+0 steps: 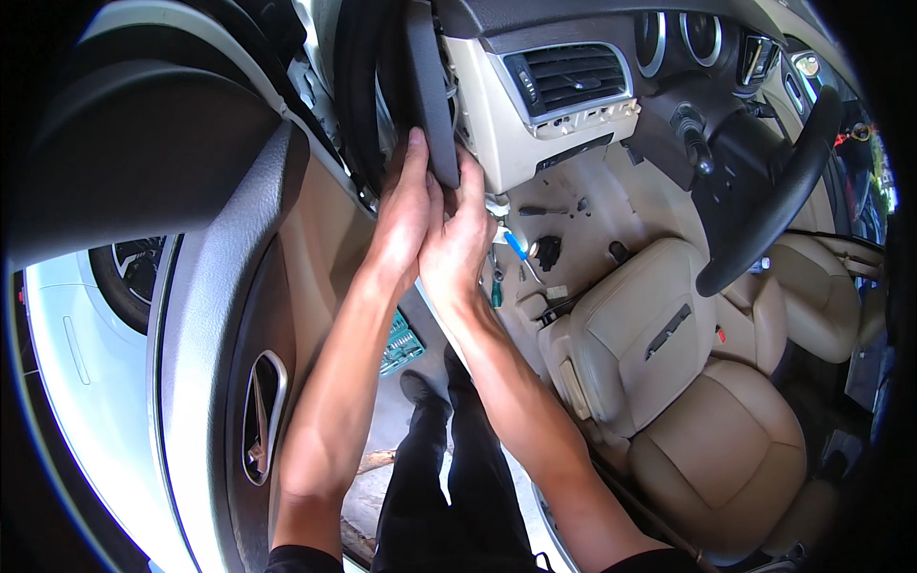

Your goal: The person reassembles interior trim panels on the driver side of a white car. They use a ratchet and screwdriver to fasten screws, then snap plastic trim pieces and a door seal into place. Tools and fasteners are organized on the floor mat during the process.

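Note:
At the door end of the dashboard [492, 124], both my hands are on a long dark grey trim panel [432, 95]. My left hand [406, 220] is on its left side, with the thumb up along its face. My right hand [460, 234] closes round the panel's lower end, its fingers on the right edge. The two hands press against each other. A gap with wiring and clips shows between the panel and the beige dashboard end. Whether the panel is still fastened is hidden. The fingertips behind it cannot be seen.
On the footwell floor lie a blue-handled tool [517, 246], a green-handled screwdriver [497, 289] and a black part [546, 251]. A teal socket set [401, 346] sits on the ground. The open door [224, 239] is left; the beige seat [611, 334] and steering wheel [807, 205] are right.

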Demonstrator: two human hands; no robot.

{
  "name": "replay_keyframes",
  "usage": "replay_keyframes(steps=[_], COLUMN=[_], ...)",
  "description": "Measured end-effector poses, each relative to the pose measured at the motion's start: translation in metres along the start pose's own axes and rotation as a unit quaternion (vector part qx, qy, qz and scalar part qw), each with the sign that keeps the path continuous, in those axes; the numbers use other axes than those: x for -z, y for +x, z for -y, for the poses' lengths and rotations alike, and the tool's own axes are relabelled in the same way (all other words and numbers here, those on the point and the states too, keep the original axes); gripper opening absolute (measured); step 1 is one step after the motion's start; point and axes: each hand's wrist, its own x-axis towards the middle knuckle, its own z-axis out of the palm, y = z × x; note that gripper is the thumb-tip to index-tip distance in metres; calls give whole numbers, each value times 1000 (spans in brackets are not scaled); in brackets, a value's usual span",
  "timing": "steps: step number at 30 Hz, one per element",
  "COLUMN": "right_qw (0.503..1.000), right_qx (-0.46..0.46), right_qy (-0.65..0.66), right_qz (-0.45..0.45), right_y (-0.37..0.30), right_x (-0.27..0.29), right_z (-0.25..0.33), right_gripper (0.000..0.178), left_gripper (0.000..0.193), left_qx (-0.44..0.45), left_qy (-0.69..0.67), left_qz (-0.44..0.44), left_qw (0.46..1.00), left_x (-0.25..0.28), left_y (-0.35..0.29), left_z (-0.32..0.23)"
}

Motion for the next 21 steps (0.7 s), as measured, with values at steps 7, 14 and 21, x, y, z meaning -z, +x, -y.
replay_keyframes(steps=[7,14,21], right_qw=[997,982,890], right_qx=[69,-86,-5], right_qy=[-10,-144,-455], right_qz=[44,85,-7], right_y=[-57,-135,-95], right_x=[49,172,351], right_z=[-8,-55,-113], right_gripper=[61,42,52], left_gripper=[79,104,95], left_qx=[-63,-69,-18], left_qy=[-2,77,6], left_qz=[-55,-32,-77], left_qw=[997,994,997], left_x=[-14,-21,-19], left_y=[-1,11,27], left_z=[10,17,-16])
